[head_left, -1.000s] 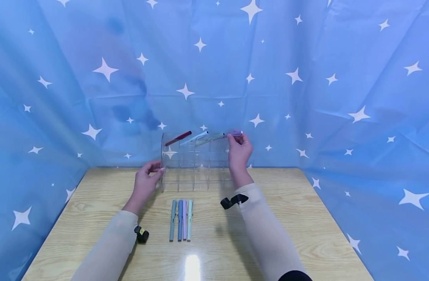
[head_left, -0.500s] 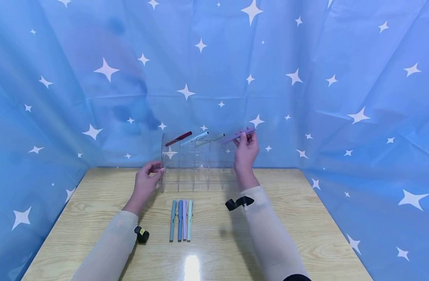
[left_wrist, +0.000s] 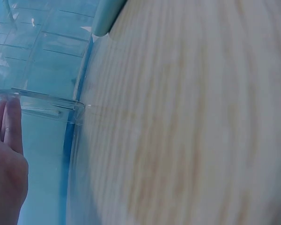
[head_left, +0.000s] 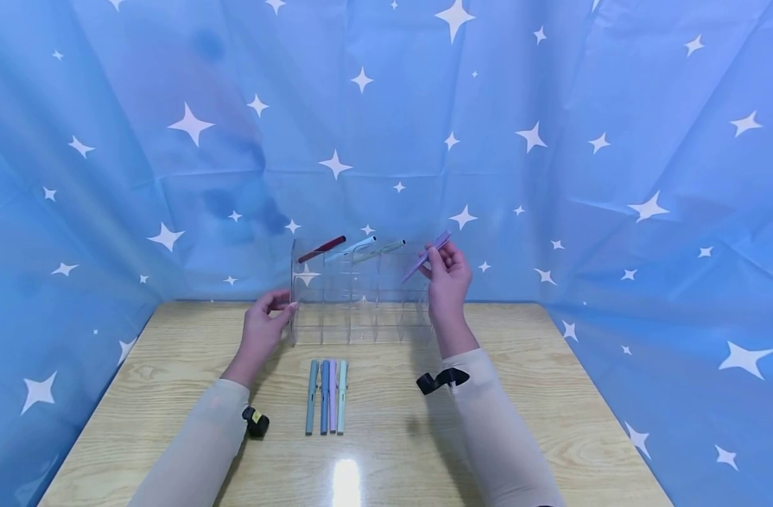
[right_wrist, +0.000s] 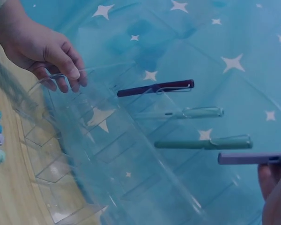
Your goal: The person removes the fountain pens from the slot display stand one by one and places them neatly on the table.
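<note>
A clear acrylic pen rack (head_left: 364,317) with several compartments stands at the table's back. My left hand (head_left: 264,329) grips its left side panel, thumb on one face and fingers on the other. My right hand (head_left: 448,282) pinches a purple fountain pen (head_left: 427,256) between thumb and fingers, slanted at the rack's upper right. In the right wrist view that purple pen (right_wrist: 243,158) lies beyond the end of a green pen (right_wrist: 203,142). Along the rack's top row rest a dark red pen (head_left: 322,249), a light blue pen (head_left: 351,248) and the green pen, all slanted.
Side by side in front of the rack lie a teal pen (head_left: 312,398), a blue pen (head_left: 324,398), a lilac pen (head_left: 333,398) and a mint pen (head_left: 342,398). A blue curtain (head_left: 386,127) with white stars hangs behind the wooden table (head_left: 519,408).
My right hand has drawn the purple pen off the rack's top right and shifted a little right and nearer. The pen has turned to a steeper slant. My left hand has stayed put.
</note>
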Demonstrator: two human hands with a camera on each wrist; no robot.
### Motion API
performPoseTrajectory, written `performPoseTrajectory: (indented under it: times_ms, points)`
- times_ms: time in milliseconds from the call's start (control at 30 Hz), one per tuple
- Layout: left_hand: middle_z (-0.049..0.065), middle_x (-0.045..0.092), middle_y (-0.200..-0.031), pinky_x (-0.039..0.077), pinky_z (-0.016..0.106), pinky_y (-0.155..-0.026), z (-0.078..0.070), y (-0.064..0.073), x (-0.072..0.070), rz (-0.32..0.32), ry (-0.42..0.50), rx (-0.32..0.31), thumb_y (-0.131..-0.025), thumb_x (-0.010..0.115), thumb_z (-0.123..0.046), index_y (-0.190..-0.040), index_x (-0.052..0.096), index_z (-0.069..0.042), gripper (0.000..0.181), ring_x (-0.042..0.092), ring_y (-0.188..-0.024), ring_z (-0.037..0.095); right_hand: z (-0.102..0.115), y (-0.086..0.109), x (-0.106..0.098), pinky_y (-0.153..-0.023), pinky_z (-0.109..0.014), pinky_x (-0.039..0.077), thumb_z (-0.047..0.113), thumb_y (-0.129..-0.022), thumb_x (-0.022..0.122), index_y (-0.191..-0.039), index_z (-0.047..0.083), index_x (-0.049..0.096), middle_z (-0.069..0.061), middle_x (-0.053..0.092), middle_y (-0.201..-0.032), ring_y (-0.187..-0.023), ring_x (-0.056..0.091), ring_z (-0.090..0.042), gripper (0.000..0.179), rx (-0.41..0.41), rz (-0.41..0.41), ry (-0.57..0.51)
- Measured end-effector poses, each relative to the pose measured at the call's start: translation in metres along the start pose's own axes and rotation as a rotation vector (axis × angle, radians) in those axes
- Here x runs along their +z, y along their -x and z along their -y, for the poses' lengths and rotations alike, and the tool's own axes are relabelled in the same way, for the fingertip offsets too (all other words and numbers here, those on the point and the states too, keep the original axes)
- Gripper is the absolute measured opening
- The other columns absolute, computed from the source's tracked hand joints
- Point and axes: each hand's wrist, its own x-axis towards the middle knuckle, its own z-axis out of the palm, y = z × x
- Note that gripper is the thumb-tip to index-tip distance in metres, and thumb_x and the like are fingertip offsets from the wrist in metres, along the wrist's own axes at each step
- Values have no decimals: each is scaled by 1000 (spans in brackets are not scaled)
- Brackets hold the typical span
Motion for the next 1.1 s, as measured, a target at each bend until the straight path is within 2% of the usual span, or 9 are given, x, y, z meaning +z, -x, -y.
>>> performPoseTrajectory:
  times_ms: [100, 267, 467, 567, 667, 733, 900, 1000, 1100]
  points:
    - [23, 70, -137, 55, 12, -78, 0, 0, 0, 0, -8, 0, -107, 78, -17, -144, 66, 1, 43, 64, -112, 17, 2, 6, -3, -100, -51, 63, 7, -110, 70, -135, 3, 70, -22, 71, -123, -110, 75, -36, 26, 15, 32, -2]
    - [20, 71, -138, 55, 13, -75, -1, 1, 0, -1, -18, -15, -107, 78, -20, -143, 67, -1, 42, 64, -114, 19, 6, 15, -8, -96, -43, 66, -3, -107, 69, -137, 1, 67, -25, 67, -124, -113, 74, -42, 30, 59, 78, -34]
    - [22, 70, -139, 54, 12, -74, 3, -1, 1, -1, -4, -17, -107, 78, -19, -143, 67, 1, 43, 64, -114, 21, 7, 22, -11, -100, -46, 63, -13, -102, 70, -139, 1, 65, -32, 62, -129, -107, 75, -33, 40, 118, 107, -50]
    - [24, 69, -140, 53, 12, -74, 4, -2, 2, -4, 1, -19, -107, 77, -17, -144, 66, 2, 43, 63, -113, 20, 7, 27, -13, -100, -47, 63, -14, -101, 71, -141, 1, 66, -28, 64, -125, -103, 75, -29, 43, 133, 123, -33]
    - [26, 68, -141, 54, 13, -74, 3, -1, 2, -5, -11, -23, -108, 75, -14, -144, 64, 4, 42, 63, -112, 17, 7, 32, -15, -99, -44, 64, -13, -100, 72, -141, 2, 67, -15, 66, -116, -99, 72, -21, 44, 156, 149, 2]
    - [27, 67, -141, 55, 14, -75, 3, -1, 2, -3, -23, -26, -109, 74, -14, -145, 63, 4, 42, 63, -112, 14, 8, 37, -17, -98, -43, 64, -13, -99, 72, -143, 3, 67, -11, 65, -113, -97, 69, -17, 46, 178, 169, 27]
    - [25, 67, -140, 56, 16, -71, 1, -1, 0, 7, 1, -32, -107, 77, -17, -145, 65, 1, 43, 64, -112, 18, 7, 46, -21, -98, -39, 64, -15, -98, 71, -148, 7, 67, -20, 64, -121, -99, 67, -18, 54, 229, 222, 65]
    - [24, 68, -140, 56, 17, -69, 0, 0, 0, 9, 22, -29, -106, 78, -16, -145, 65, 0, 44, 64, -115, 24, 6, 51, -22, -100, -38, 64, -13, -99, 71, -146, 3, 67, -22, 64, -122, -100, 67, -18, 50, 247, 243, 83]
    - [24, 68, -140, 56, 18, -68, 0, 1, 0, 13, 20, -21, -107, 78, -17, -146, 65, 0, 45, 63, -116, 27, 5, 55, -23, -100, -37, 64, -12, -100, 72, -142, -1, 69, -18, 67, -117, -98, 67, -18, 43, 265, 249, 95]
